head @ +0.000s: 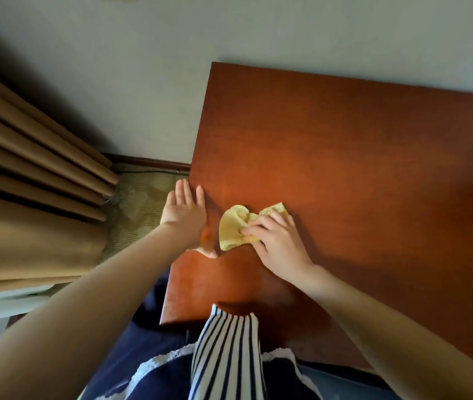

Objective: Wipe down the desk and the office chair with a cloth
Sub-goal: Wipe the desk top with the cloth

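Fingers [258, 226] of the right hand [278, 243] are curled down into a crumpled pale-yellow cloth [234, 229] and bunch it against the top of the reddish-brown polished wooden desk [345, 154]. The cloth lies near the desk's left edge, towards the front, with one lobe spilling out to the left of the knuckles and a smaller corner showing beyond them. Gripping it in a wad like this probably gives the palm something firm to press through while rubbing the surface.

Just beside the cloth, the left hand [185, 215] lies with its fingers straight and close together along the desk's left edge and holds nothing; its thumb seems to rest on the top. It looks like a brace for the body during the wipe, though whether the palm bears on the edge is hard to tell.

Below the desk's left side lies patterned greenish carpet [143, 203], with a dark wooden skirting board [148, 161] under a plain grey wall [114, 67]. Heavy tan pleated curtains [27, 168] hang at far left. A navy-and-white striped garment [226, 350] hangs in the foreground. The office chair is out of view.

No brand, label or readable writing appears anywhere.
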`<action>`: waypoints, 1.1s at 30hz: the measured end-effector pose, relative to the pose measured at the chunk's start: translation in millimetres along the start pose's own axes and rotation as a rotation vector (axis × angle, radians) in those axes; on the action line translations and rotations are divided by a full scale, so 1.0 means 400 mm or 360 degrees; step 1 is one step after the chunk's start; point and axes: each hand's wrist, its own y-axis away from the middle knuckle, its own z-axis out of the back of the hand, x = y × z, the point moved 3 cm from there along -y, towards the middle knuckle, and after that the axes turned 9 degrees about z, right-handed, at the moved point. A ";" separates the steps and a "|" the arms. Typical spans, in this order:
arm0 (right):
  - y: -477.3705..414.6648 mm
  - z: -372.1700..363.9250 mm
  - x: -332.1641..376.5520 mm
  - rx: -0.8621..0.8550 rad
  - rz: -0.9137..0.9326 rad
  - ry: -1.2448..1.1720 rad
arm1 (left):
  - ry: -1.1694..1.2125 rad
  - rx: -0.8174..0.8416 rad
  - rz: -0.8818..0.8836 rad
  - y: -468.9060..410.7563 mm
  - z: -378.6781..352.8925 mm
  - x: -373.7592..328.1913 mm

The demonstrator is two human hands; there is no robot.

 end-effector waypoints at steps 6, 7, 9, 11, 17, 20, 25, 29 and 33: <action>0.151 0.046 -0.010 0.0128 0.0141 -0.0107 | 0.0033 -0.0212 0.0090 0.000 0.066 -0.061; 0.164 0.057 -0.019 0.0149 0.0181 -0.0088 | 0.0082 -0.0237 0.0081 -0.004 0.075 -0.070; 0.175 0.080 -0.045 0.0153 0.0206 -0.0050 | 0.0153 -0.0249 0.0033 -0.021 0.087 -0.083; 0.168 0.097 -0.075 0.0112 0.0185 -0.0023 | 0.0152 -0.0242 -0.0025 -0.039 0.087 -0.086; 0.109 0.125 -0.191 -0.0083 -0.0051 0.0095 | 0.0126 -0.0254 -0.0136 -0.070 0.075 -0.097; 0.046 0.139 -0.263 -0.0151 -0.0178 0.0155 | 0.0154 -0.0272 -0.0151 -0.077 0.070 -0.103; -0.081 0.151 -0.371 -0.0160 -0.0439 0.0168 | 0.0157 -0.0309 -0.0122 -0.081 0.057 -0.105; -0.194 0.145 -0.439 -0.0116 -0.0657 0.0230 | 0.0139 -0.0355 -0.0099 -0.088 0.050 -0.101; -0.292 0.130 -0.478 -0.0143 -0.0945 0.0378 | 0.0143 -0.0387 -0.0122 -0.093 0.050 -0.108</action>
